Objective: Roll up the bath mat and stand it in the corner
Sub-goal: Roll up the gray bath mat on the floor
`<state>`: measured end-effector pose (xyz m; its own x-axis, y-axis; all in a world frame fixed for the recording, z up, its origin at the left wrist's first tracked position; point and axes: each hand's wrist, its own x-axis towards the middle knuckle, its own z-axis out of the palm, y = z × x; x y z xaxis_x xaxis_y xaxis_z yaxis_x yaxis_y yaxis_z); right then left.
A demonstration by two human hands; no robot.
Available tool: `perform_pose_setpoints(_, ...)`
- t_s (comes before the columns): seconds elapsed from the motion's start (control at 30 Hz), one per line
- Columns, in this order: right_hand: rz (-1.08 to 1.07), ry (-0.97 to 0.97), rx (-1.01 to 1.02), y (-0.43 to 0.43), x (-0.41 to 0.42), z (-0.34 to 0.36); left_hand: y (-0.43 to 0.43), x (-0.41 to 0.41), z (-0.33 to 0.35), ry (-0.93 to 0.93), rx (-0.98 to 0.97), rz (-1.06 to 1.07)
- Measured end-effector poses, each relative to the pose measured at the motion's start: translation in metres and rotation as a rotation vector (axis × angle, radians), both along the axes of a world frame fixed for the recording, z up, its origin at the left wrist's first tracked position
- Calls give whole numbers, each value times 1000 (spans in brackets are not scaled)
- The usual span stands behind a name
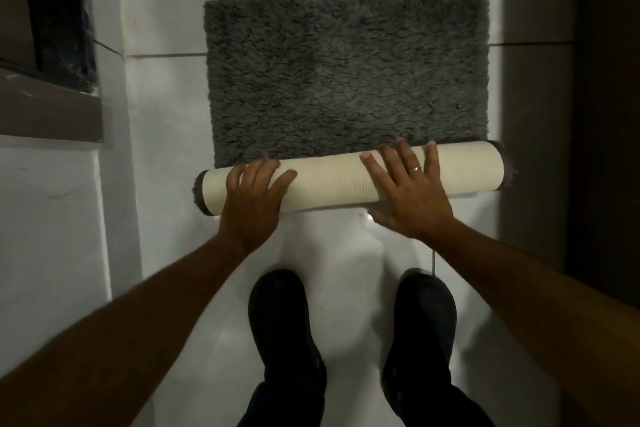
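Left hand [254, 199] and right hand [408, 191] both lie flat, fingers spread, on the rolled part [329, 180], not clenching it. The rest of the bath mat [346, 73] lies flat on the tiled floor [166, 97].

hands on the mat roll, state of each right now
Left hand: open, palm flat on the rolled part of the bath mat.
Right hand: open, fingers spread, pressing on the same roll.
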<state>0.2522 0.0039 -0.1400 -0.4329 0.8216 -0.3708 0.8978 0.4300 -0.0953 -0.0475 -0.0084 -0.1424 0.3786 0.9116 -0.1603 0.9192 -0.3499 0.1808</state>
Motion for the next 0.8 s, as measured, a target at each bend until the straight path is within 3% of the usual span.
perform_pose_setpoints(0.13,-32,-31,-46,44,-3,4,17,23,4,68,32,145)
perform_pose_setpoints(0.27,31,26,-156,83,4,9,29,36,8,186,-80,-37)
perform_pose_setpoints(0.33,33,64,-236,97,5,14,37,44,10,240,-139,-31)
perform_pose_setpoints(0.47,-80,120,-459,101,4,17,59,44,18,204,-162,-97)
perform_pose_setpoints(0.53,-93,82,-401,85,5,18,63,37,22,162,-189,-187)
perform_pose_setpoints(0.67,-74,21,-41,31,0,16,90,35,24,98,-363,-179)
perform_pose_setpoints(0.73,-40,-25,-13,19,-5,10,110,36,23,70,-449,-163)
perform_pose_setpoints(0.8,-48,-83,1,26,-9,5,116,36,22,153,-374,-189)
